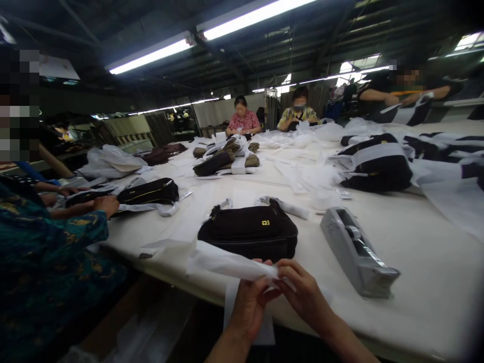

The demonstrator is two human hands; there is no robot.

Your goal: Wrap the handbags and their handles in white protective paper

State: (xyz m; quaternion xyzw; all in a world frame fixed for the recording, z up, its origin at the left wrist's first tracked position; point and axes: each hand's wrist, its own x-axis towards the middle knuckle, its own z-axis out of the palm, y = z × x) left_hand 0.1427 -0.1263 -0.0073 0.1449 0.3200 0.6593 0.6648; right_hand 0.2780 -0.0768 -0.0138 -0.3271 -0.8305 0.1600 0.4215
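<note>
White paper: a folded length, held above the desk at its near edge; the wide end points left, the narrow end sits between the hands.
Left hand: fingers curled round the paper's right end from below, thumb on top, pinching it.
Right hand: thumb and fingertips pinching that same end, close against the left hand.
Black bag: on the desk just beyond the paper, gold emblem on its dark cloth, white wrapping on the handle.
Loose sheet: white, hanging below the hands at the desk's edge, partly hidden by the left wrist.
Tape dispenser: grey, on the desk to the right of the black bag, apart from it.
Brown bags: heaped farther back, white strips among them.
Banded bag: dark, at the right, a pale band round it.
Co-worker at left: teal patterned sleeve, one hand at a long dark bag.
Far side: one person in a pink top, another in yellow check.
Overhead: lit tube lamps.
</note>
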